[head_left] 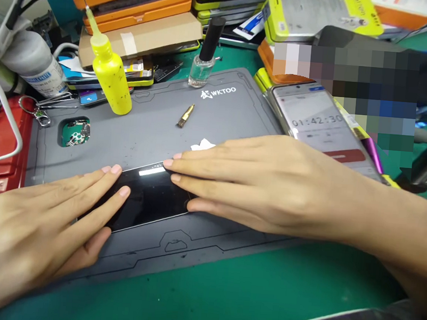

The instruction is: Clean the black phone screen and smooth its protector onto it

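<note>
One glossy black screen (147,199), touched at both ends
Left hand (46,221), fingers spread; right hand (267,184) outstretched, unclenched; smooth grey mat (145,130) beneath.

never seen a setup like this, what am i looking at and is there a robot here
No robot here: just a person's bare left hand and right hand, seen from a camera worn on their head, looking forward and down. The fingers rest over both ends of a black screen lying on a gray mat; how firmly they grip is unclear. Also on the mat are a yellow bottle, a glass bottle and a small brush.
</note>
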Tool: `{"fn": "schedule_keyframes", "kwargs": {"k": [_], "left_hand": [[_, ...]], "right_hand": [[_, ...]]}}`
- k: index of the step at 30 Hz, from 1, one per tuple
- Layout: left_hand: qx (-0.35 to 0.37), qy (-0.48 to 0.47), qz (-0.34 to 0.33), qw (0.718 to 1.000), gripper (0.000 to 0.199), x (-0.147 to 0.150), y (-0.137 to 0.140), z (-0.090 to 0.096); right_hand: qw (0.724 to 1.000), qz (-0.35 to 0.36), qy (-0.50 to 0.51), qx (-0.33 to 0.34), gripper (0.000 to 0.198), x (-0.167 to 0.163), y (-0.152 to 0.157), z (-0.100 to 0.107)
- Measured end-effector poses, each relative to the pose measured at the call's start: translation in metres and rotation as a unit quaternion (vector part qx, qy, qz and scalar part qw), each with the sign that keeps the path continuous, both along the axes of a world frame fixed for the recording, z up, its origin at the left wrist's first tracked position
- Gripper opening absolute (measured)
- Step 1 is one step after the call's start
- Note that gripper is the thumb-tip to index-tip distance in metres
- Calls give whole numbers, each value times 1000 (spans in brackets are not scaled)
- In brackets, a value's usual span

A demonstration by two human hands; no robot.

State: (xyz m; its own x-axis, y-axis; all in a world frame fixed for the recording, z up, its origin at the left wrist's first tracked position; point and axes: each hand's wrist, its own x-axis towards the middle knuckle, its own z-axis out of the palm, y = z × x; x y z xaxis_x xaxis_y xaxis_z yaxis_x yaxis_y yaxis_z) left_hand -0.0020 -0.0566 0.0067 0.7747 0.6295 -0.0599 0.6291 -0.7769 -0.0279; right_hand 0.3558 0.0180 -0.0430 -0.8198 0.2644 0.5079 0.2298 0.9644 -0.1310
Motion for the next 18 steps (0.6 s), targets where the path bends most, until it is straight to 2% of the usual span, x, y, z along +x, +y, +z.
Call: {"fn": "schedule_keyframes", "kwargs": {"k": [3, 10, 14, 18], "left_hand": [[40, 35, -31, 998, 55, 2, -1, -1], [58, 17, -70, 996, 60, 1, 4, -6], [59, 22, -71, 996, 64, 0, 2, -8], [31, 13, -28, 999, 62, 3, -1, -5]], "right_hand": [[1000, -8, -3, 13, 25, -1, -4, 2], [997, 3, -51, 60, 24, -3, -16, 9], [993, 18, -69, 91, 27, -2, -24, 9], [990, 22, -72, 117, 29, -1, -26, 9]]}}
